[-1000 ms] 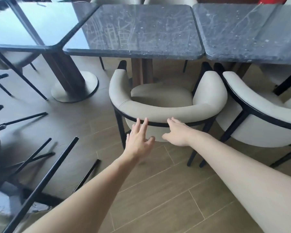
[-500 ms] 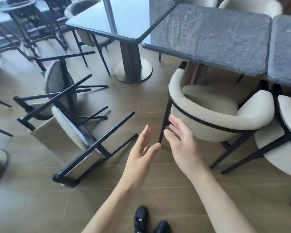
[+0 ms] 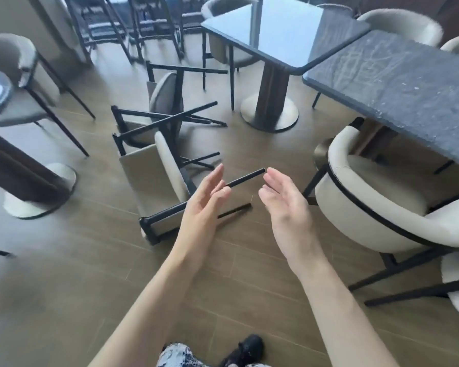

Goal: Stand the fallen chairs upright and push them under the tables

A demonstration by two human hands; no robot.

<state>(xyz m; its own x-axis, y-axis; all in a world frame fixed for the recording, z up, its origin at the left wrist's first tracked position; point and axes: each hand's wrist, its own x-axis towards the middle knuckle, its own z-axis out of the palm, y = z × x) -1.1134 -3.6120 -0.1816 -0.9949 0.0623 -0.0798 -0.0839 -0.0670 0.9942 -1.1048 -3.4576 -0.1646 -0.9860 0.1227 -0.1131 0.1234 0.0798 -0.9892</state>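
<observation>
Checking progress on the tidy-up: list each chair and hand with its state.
Nearer fallen cream chair with black metal legs: on its side, untouched.
Farther fallen cream chair: on its side.
Cream tub chair beside grey marble table: upright.
Left hand: open, empty.
Right hand: open, empty.

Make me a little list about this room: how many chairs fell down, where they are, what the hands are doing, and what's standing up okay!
Fallen chairs: two, the near fallen chair and the far fallen chair, on their sides, legs sticking out
Where: on the wooden floor, left of the marble table
Left hand: open, holding nothing
Right hand: open, holding nothing
Standing okay: cream chair, tucked partly under the marble table
</observation>
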